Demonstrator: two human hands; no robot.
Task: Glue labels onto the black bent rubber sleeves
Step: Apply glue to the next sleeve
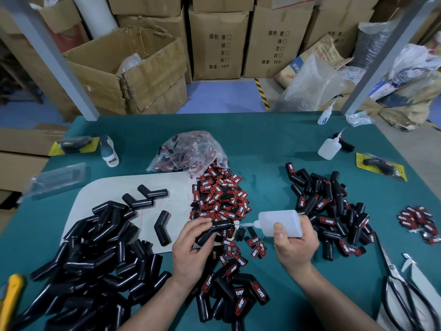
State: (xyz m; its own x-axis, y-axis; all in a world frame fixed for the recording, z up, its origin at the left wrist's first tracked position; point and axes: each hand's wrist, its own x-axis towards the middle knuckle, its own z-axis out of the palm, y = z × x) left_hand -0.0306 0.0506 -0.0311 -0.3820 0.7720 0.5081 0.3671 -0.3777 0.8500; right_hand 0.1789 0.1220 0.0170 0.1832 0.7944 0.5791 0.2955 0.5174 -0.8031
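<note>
Cartons behind green table; left fingers grip sleeve, right fingers grip glue bottle.

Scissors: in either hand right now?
No: the scissors lie on the table, while the right hand grips a glue bottle and the left hand holds a black sleeve.

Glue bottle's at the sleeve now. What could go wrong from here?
1. The glue bottle in the right hand has its nozzle close to the fingers of the left hand, which grips the sleeve; glue may get on skin.
2. Loose labels lie just below the nozzle; a drip could foul them or stick them together.
</note>
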